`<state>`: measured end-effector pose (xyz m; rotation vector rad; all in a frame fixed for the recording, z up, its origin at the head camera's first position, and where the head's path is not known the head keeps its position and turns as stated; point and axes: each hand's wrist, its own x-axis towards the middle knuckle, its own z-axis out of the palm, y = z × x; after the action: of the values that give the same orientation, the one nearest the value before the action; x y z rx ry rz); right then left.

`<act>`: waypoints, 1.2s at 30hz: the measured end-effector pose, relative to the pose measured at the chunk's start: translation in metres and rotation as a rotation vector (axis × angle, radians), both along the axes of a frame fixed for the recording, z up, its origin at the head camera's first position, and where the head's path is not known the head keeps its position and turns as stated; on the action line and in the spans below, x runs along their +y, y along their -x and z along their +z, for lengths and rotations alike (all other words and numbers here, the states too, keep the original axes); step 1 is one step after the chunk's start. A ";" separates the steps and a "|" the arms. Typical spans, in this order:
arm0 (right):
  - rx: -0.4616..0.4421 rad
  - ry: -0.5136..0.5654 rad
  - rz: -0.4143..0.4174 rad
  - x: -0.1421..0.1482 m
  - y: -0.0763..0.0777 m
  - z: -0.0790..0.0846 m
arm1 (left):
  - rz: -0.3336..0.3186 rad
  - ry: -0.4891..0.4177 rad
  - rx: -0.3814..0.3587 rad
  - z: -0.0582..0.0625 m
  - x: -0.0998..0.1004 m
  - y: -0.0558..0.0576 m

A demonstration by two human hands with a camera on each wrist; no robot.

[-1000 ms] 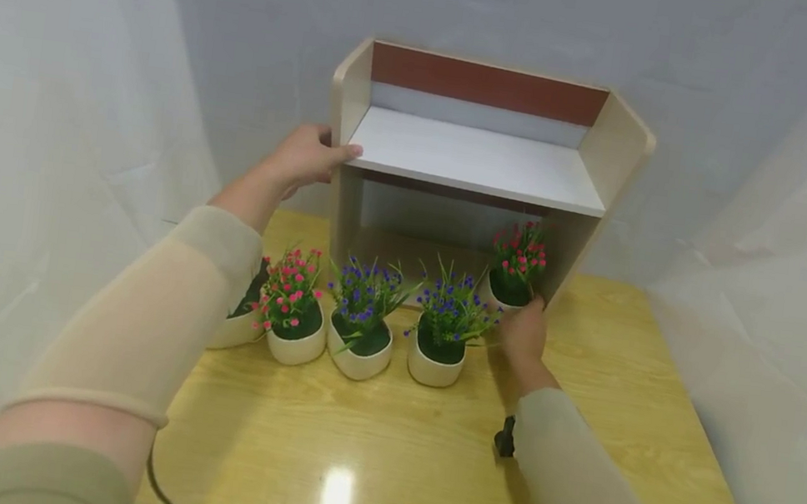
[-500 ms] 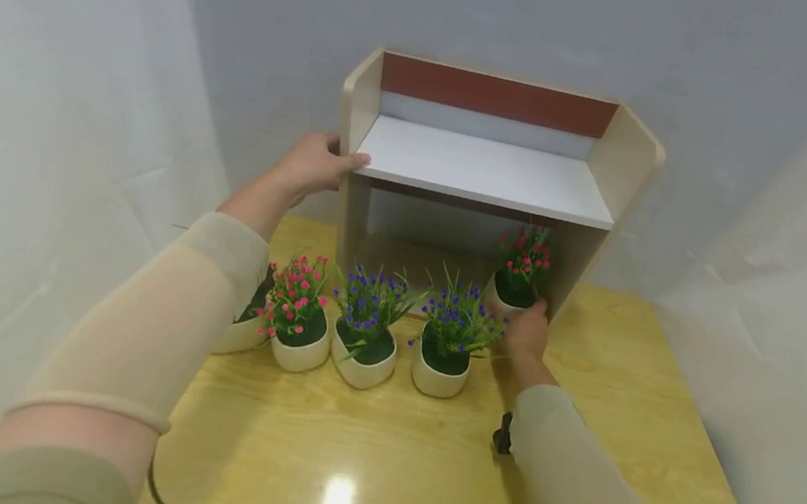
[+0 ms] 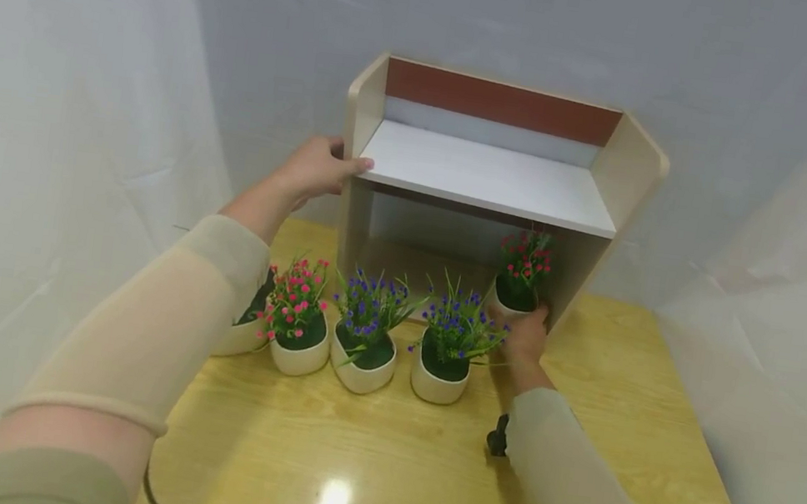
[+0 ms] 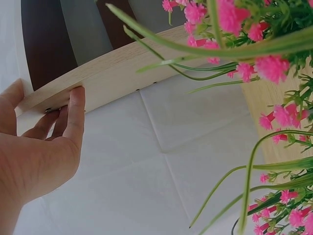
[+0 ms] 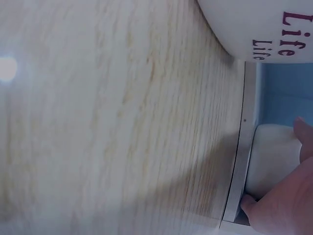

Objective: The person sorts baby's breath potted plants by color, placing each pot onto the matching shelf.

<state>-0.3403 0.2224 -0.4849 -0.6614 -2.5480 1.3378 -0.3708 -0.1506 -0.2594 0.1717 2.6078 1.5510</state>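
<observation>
Currently holding red-flowered potted plant (image 3: 517,289) at right end of lower compartment of small two-tier bookshelf (image 3: 501,103), near right side panel (image 3: 574,269). Noted right hand (image 3: 525,336) clamped on its pot from the front, thumb and one finger apart on either side of the wall per right wrist view; probably held low to spare blooms under white middle shelf (image 3: 489,174). Appears upright; cannot tell contact of base with bottom board (image 3: 417,262). Noted left hand (image 3: 317,167) clamped on left side panel (image 3: 350,233), thumb at front edge of middle shelf, other fingers on outer face; judged a brace against sliding or tipping. Logged row on wood-grain table (image 3: 273,454) before bookshelf, left to right: leftmost pot (image 3: 243,340), partly behind left sleeve (image 3: 146,313); pink-flowered plant (image 3: 299,332); two blue-flowered plants (image 3: 367,344), likely set there for easy reach, with gap at far right giving passage to right arm (image 3: 582,484). Read "Life" on lettered white pot (image 5: 264,29) in right wrist view; cannot tell which plant.
</observation>
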 end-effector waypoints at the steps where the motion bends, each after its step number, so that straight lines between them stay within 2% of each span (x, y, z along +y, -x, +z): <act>1: -0.001 0.007 -0.005 0.001 0.001 -0.001 | 0.001 -0.003 0.002 0.000 0.000 0.001; 2: 0.001 0.013 -0.005 0.001 0.002 -0.001 | 0.000 -0.006 0.004 0.000 0.000 0.001; 3: 0.005 0.014 -0.009 0.008 0.011 -0.012 | -0.002 -0.011 0.006 0.000 0.001 0.002; 5: 0.002 0.019 -0.016 0.018 0.021 -0.023 | -0.005 -0.018 0.005 0.000 0.003 0.004; 7: 0.020 0.021 -0.023 0.025 0.025 -0.031 | -0.009 -0.028 0.002 0.000 0.004 0.005; 9: 0.039 0.054 -0.024 0.026 0.020 -0.030 | -0.011 -0.033 0.000 0.001 0.006 0.007; 10: 0.051 0.073 -0.026 0.020 0.008 -0.018 | -0.013 -0.037 -0.001 0.001 0.007 0.007; 14: 0.117 0.170 -0.039 0.007 -0.021 0.006 | -0.018 -0.042 0.004 0.001 0.010 0.009; 20: 0.221 0.257 -0.040 0.004 -0.039 0.009 | -0.020 -0.028 -0.005 0.001 0.015 0.010; 24: 0.287 0.391 -0.013 -0.002 -0.052 0.012 | -0.018 -0.028 -0.002 0.001 0.014 0.011; 26: 0.270 0.455 0.020 -0.006 -0.059 0.013 | -0.011 -0.026 0.000 0.002 0.012 0.010; 28: 0.214 0.491 0.063 -0.009 -0.065 0.014 | 0.001 -0.021 0.000 0.002 0.008 0.010; 32: 0.118 0.518 0.199 -0.011 -0.076 0.017 | 0.022 -0.021 -0.005 0.002 -0.001 0.008; 36: 0.026 0.499 0.326 -0.011 -0.088 0.018 | 0.027 -0.033 -0.009 0.001 -0.005 0.009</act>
<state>-0.2527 0.2114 -0.4664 -0.2959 -2.3790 2.1099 -0.3796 -0.1557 -0.2587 0.1329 2.5901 1.5999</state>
